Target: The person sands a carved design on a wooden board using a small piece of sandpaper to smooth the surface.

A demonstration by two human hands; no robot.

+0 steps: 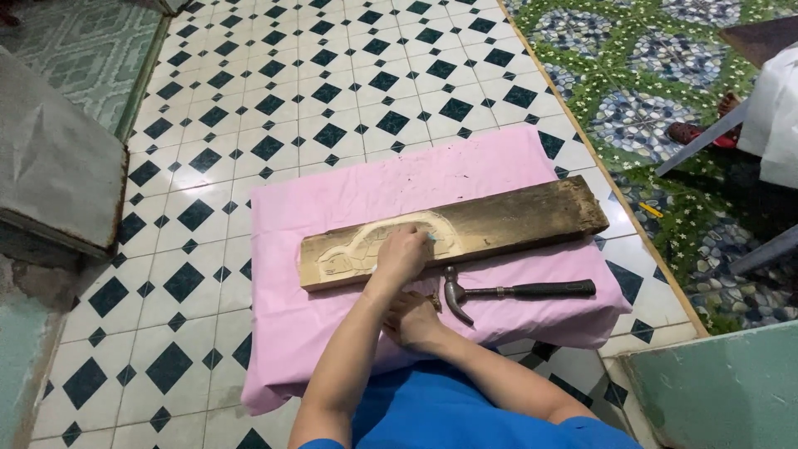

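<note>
Head view | my left hand (401,252) grips a small tool on the carved plank (465,229) | right hand (413,320) clenched at the counter's (332,199) near edge | claw hammer (511,293) just beside it

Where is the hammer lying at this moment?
In the head view, the claw hammer lies on the pink cloth, just below the carved wooden plank and right of the right hand, its black handle pointing right.

The single head-worn camera looked steeply down from close above the pink-draped table (349,333), facing twelve o'clock across the tiled floor (274,91).
</note>
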